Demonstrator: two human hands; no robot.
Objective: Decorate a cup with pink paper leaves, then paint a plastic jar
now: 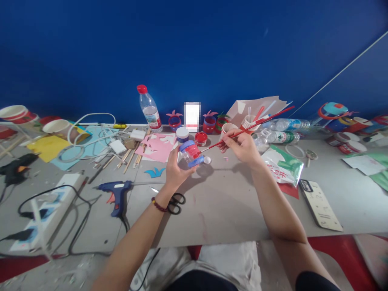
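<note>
My left hand [176,167] is wrapped round a clear plastic bottle piece [190,150], tilted, with blue bands at both ends and red paint between them. In my right hand [241,146] is a long red-handled paintbrush [266,119]; its tip meets the red painted side, though exact contact is hard to tell. Just behind the piece stand an open jar of red paint [201,139] and a jar with a white lid [182,134]. Near my left wrist lie black-handled scissors [176,203]. A small white round cap [207,160] sits beside the bottle piece.
On the left are a blue glue gun [117,190], a power strip [50,210] with cables, and pink paper [156,147]. A water bottle [149,111] stands at the back. Lying bottles [281,136], a plastic packet [281,165] and a phone [321,206] are on the right.
</note>
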